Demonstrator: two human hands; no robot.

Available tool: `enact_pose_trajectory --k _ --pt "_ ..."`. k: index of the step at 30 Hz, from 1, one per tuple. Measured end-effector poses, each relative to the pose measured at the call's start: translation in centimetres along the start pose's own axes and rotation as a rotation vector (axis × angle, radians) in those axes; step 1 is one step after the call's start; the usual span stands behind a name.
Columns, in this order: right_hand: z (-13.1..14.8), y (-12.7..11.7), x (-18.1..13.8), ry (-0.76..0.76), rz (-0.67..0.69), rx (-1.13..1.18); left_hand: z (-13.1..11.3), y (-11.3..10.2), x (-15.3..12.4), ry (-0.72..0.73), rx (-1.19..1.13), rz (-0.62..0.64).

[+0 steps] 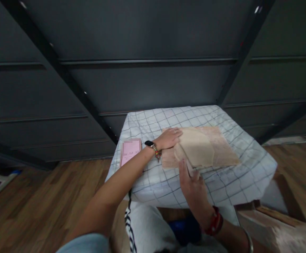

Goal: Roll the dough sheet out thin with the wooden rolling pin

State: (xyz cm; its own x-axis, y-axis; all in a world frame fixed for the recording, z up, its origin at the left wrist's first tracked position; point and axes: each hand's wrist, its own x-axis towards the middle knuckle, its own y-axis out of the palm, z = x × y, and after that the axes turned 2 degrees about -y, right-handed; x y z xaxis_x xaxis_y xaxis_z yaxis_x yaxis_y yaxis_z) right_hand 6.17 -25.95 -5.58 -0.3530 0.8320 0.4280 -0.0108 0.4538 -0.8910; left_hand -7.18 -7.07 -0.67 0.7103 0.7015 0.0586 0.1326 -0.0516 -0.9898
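My left hand (170, 137) lies with its fingers stretched out, pressing on the left edge of a cream-coloured flat sheet (199, 146). The sheet has angled edges and rests on a pinkish-brown board (225, 151); its material is hard to tell. At the sheet's near left edge, my right hand (193, 186) is closed, its index finger laid along a pale, narrow tool (189, 168). Most of that tool is hidden in the hand, so its kind does not show.
A white checked cloth (158, 191) covers the small table. On its left lies a pink-screened phone (130, 150), partly behind my left forearm. Dark panels (153, 84) rise behind the table. An open cardboard box (284, 203) stands on the wooden floor at the right.
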Motion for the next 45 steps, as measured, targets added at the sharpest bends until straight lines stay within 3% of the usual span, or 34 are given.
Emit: enact_pose_trajectory --k 6,10,14,19,22,28,31,37,39,45 --pt "1.8 -0.2 -0.2 0.041 0.092 -0.020 0.8 0.6 -1.5 0.011 -0.097 -0.127" --pt "1.8 -0.9 0.1 0.018 0.108 -0.009 0.7 0.4 -2.0 -0.004 -0.100 -0.143" --pt "-1.7 -1.7 0.7 -0.092 0.106 -0.015 -0.5 -0.1 -0.8 -0.080 -0.021 -0.069" --pt "-5.9 -1.7 0.9 -0.041 0.080 -0.042 -1.9 -0.2 1.9 -0.149 0.053 0.000" --pt "-4.5 -1.3 0.2 -0.023 0.063 -0.070 -1.6 0.1 1.4 -0.109 0.030 0.010" --pt "1.9 -1.5 -0.7 -0.073 0.087 -0.015 0.2 -0.1 -2.9 -0.116 -0.025 -0.050" --pt "1.3 -1.9 -0.5 -0.103 0.087 -0.069 -0.4 -0.4 -2.7 -0.178 -0.012 -0.011" --pt "-5.3 -1.6 -0.1 -0.050 0.049 0.028 -2.3 0.0 0.6 -0.198 0.070 0.026" --pt "-4.9 -1.4 -0.4 -0.017 0.012 -0.019 -2.1 0.1 0.0 -0.179 0.071 0.006" --pt "0.6 -1.4 -1.0 -0.088 0.000 -0.101 -1.2 -0.3 -3.0 -0.197 0.003 -0.025"
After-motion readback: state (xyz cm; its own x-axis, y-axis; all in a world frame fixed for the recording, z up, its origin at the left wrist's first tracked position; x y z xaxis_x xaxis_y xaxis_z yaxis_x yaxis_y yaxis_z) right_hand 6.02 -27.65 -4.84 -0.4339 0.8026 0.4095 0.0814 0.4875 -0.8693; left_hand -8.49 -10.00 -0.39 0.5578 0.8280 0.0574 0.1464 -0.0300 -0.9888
